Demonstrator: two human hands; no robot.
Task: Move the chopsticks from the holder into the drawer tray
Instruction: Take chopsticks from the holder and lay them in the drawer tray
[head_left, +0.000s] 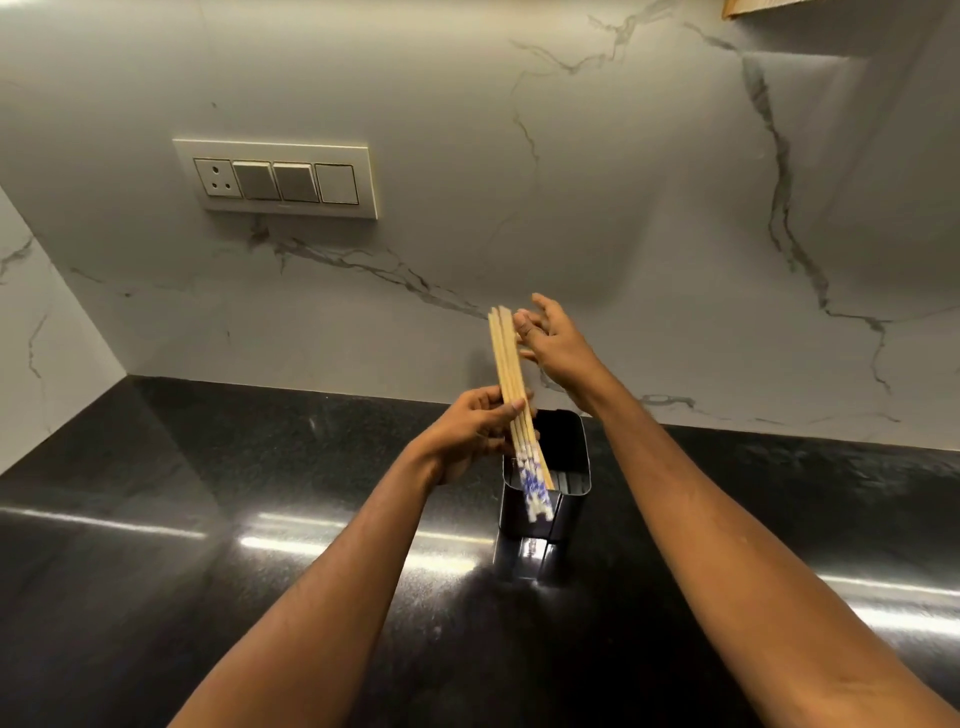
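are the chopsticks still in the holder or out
Out. The left hand grips the bundle of wooden chopsticks with blue-patterned ends; those ends hang in front of the black metal holder, outside its rim.

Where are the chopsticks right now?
In the head view, the chopsticks are bunched in the left hand, just above the black holder on the dark counter, with the open right hand near their tops.

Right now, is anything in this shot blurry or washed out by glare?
Head view: the chopsticks' blue patterned ends are motion-blurred; bright light streaks glare across the black counter; the wide lens bows the wall and counter edges; both hands look fairly sharp.
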